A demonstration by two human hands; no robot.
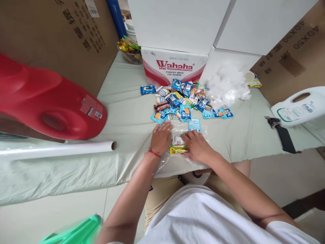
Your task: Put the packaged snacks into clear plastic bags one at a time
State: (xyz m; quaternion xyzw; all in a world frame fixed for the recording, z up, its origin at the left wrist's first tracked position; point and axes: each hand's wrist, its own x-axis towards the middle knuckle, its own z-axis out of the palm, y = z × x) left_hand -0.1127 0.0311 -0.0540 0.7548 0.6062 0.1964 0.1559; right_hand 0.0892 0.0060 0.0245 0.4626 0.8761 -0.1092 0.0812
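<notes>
On the cloth-covered table near its front edge lies a clear plastic bag (166, 161) with small snack packets inside. A yellow snack packet (179, 150) and a white packet with a barcode (178, 140) show through the film. My left hand (161, 137), a red cord round its wrist, rests along the bag's left side with its fingers stretched forward. From the right, my right hand (197, 145) curls its fingers and thumb round the bag's right side, hiding the packets' ends. A light-blue snack packet (194, 125) lies just beyond the bag.
Beyond my hands is a pile of mixed snack packets (177, 100), against a Wahaha carton (175, 66). Crumpled clear bags (228, 86) are to its right. A red jug (58, 101) and a plastic film roll (61, 148) lie left; a white jug (301, 106) and black phone (284, 138) right.
</notes>
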